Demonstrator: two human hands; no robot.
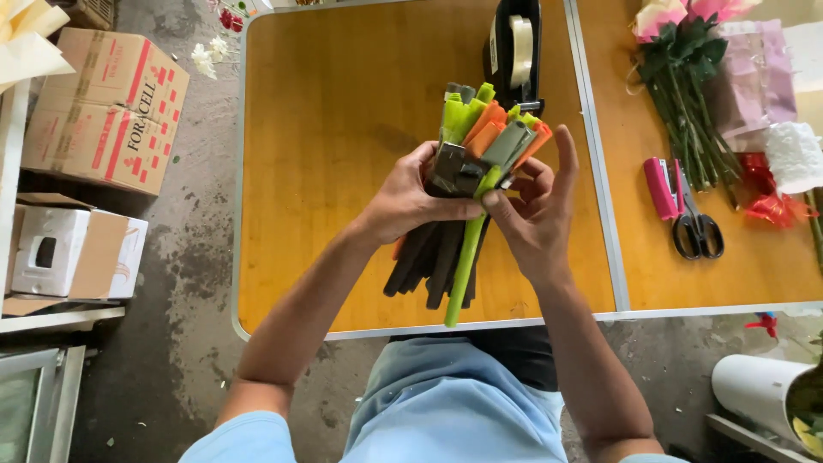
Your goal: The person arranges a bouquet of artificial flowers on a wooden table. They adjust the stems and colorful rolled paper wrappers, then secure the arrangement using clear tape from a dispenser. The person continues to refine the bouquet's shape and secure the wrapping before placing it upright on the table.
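Observation:
My left hand (410, 199) grips a thick bundle of long sticks (477, 137) in green, orange, grey and black, held above the wooden table (326, 129). The sticks' lower ends (433, 261) fan out below my hands. My right hand (538, 210) pinches one light green stick (463, 266) that hangs lower than the rest, with its fingers against the side of the bundle.
A black tape dispenser (517, 51) stands just beyond the bundle. On the adjoining table at right lie a pink stapler (659, 187), black scissors (696, 225), artificial flowers with green stems (686, 94) and red ribbon (767, 201). Cardboard boxes (107, 107) sit on the floor at left.

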